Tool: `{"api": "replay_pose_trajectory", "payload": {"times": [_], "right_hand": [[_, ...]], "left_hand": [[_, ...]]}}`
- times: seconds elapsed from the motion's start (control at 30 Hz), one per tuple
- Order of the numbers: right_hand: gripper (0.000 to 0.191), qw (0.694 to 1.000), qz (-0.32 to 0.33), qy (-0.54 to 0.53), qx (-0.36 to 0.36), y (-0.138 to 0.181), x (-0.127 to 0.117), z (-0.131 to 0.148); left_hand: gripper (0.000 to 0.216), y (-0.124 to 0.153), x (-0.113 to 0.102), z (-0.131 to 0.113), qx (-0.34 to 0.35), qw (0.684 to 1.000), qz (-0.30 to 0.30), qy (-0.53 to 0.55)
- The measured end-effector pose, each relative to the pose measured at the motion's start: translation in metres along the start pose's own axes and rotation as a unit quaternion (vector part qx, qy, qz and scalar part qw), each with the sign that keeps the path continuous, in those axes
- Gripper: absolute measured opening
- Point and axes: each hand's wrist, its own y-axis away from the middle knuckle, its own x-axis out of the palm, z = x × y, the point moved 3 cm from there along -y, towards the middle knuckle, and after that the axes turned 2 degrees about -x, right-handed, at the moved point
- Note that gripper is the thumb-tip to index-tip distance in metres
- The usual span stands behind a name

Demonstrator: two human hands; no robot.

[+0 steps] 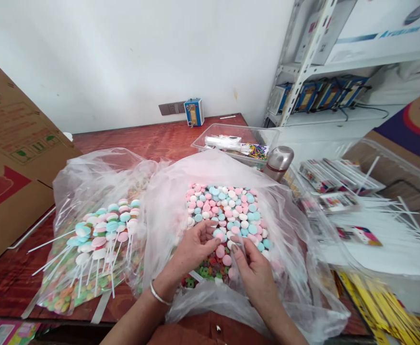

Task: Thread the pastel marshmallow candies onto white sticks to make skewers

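The discs (pixel 227 206) just beyond the left hand (pixel 195 247) and the right hand (pixel 255 273) are pink, white and pale blue, mixed in no order. Under both hands lie rings (pixel 210 270) in green, orange and red. The bag (pixel 167 201) around them is clear with a milky sheen. A silver bangle (pixel 157 294) circles the left wrist. Left of the left hand, the lollipops (pixel 102 230) have the same pink, white and blue heads on white stems. Farther left, the box (pixel 8 158) is brown with red and green print. The table (pixel 152 136) beyond the hands is red-brown with dark grain. Beyond the right hand stand a steel-grey flask (pixel 280 160) and a clear tub (pixel 231 129) of many-coloured beads (pixel 256 152). Right of that hand, the sticks (pixel 375 225) are white and the packs (pixel 386 302) are yellow.
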Motion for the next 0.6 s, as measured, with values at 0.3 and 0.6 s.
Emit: {"api": "replay_pose_trajectory", "payload": {"times": [0.3, 0.6], "right_hand": [[0.036, 0.998, 0.015, 0.063, -0.022, -0.006, -0.005, 0.017], [0.036, 0.986, 0.167, 0.028, -0.009, 0.024, -0.002, 0.028]], "left_hand": [[0.04, 0.009, 0.02, -0.002, -0.064, 0.981, 0.001, 0.185], [0.037, 0.0, 0.013, 0.011, -0.042, 0.987, -0.101, 0.119]]}}
